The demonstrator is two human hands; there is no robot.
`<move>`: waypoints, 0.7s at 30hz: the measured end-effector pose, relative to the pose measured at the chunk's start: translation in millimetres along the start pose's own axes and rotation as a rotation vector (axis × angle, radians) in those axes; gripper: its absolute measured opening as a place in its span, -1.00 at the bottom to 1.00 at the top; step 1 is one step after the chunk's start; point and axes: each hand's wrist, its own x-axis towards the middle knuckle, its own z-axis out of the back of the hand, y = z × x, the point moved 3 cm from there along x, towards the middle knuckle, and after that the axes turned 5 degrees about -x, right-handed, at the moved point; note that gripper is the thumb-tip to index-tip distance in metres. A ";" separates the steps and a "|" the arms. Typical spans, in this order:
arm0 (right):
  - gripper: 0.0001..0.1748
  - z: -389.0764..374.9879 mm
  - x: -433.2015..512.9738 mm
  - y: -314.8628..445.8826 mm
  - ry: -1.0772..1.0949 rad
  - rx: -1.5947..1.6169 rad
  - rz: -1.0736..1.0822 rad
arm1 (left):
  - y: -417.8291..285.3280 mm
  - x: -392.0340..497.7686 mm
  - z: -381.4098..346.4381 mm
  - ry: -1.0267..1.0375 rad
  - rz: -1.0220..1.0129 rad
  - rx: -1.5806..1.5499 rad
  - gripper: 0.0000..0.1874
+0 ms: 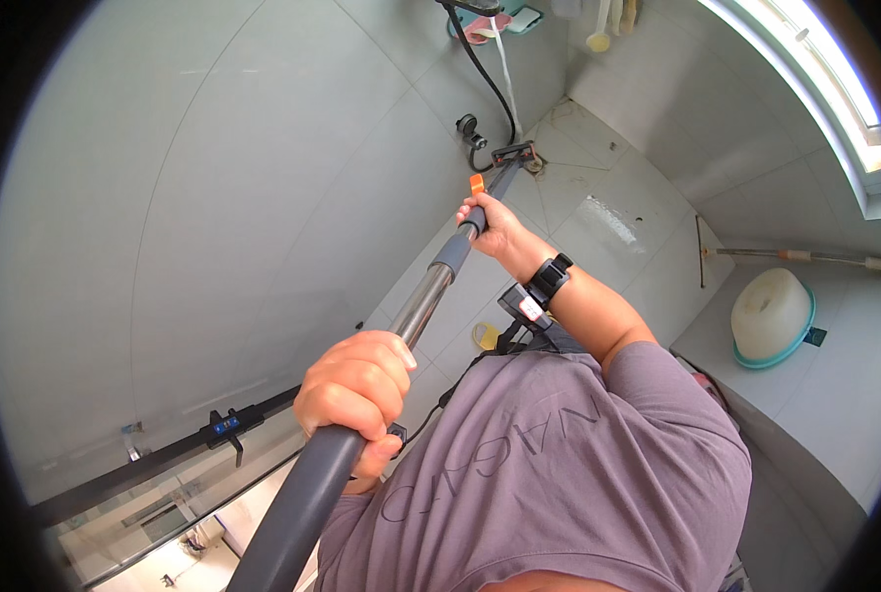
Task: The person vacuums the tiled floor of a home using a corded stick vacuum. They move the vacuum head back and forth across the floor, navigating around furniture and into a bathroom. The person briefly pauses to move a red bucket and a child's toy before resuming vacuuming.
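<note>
A long mop-like floor tool point(422, 300) runs slantwise across the view, its pole of shiny metal with grey grips and collars. My left hand point(357, 392) is wrapped around the upper pole, just beyond the thick grey handle sleeve point(299, 503). Farther down, my right hand point(488, 226) grips the pole beside an orange lever point(476, 183). The dark tool head point(513, 154) has orange parts and is low beside the wall, next to a round floor drain point(534, 164). A white streak point(505, 81), apparently running water, drops towards the head from a black fixture point(477, 6).
A black hose point(477, 63) leads to a wall valve point(472, 135). One yellow slipper point(485, 335) lies on the tiled floor. A white basin with a teal rim point(770, 314) rests on the right ledge, below a pipe point(788, 255). A black rail point(144, 465) crosses the lower left.
</note>
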 end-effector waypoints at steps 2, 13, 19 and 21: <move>-0.85 0.3 0.0 1.4 -0.005 0.002 0.014 | 0.1 3.9 0.9 0.013 -0.005 -0.006 -0.81; -0.89 12.9 8.8 25.8 0.015 0.058 0.034 | 18.7 10.0 -6.4 0.067 0.048 -0.036 -0.80; -0.88 19.3 13.0 32.3 0.024 0.077 0.044 | 24.9 11.2 -6.4 0.141 0.079 -0.034 -0.81; -0.88 19.5 13.7 30.4 0.035 0.089 0.021 | 25.0 9.3 -4.9 0.123 0.077 -0.029 -0.81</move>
